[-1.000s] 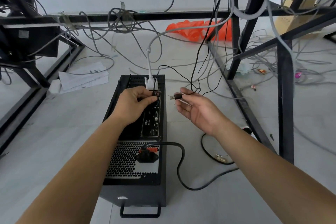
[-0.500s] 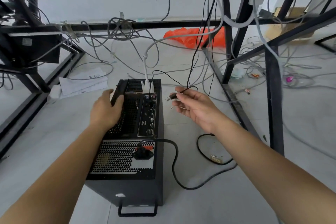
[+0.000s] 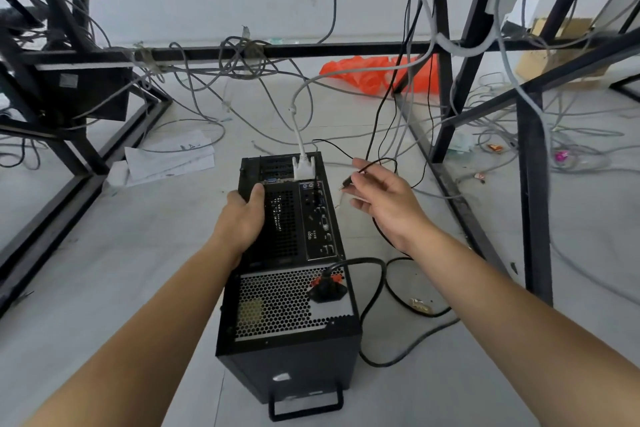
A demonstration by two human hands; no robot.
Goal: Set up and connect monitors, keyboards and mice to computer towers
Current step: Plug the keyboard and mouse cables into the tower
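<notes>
Plugging-in step, by the look of the hands. Steadying the computer tower [image 3: 287, 288] with the left hand [image 3: 242, 215], fingers curled over its left edge, thumb on the vented back. Pinching a USB plug [image 3: 346, 182] on a thin black wire with the right hand [image 3: 384, 198], other fingers loose; plug near the port panel [image 3: 320, 222], not touching. Already seated: white video connector [image 3: 304, 166] and power cable [image 3: 363, 263]. Next, probably: turning the plug to match a free port, then pushing straight. Sits on a grey floor [image 3: 138, 270], between black metal frames [image 3: 533, 184], among loose cables, papers [image 3: 169, 159], an orange bag [image 3: 367, 71].
</notes>
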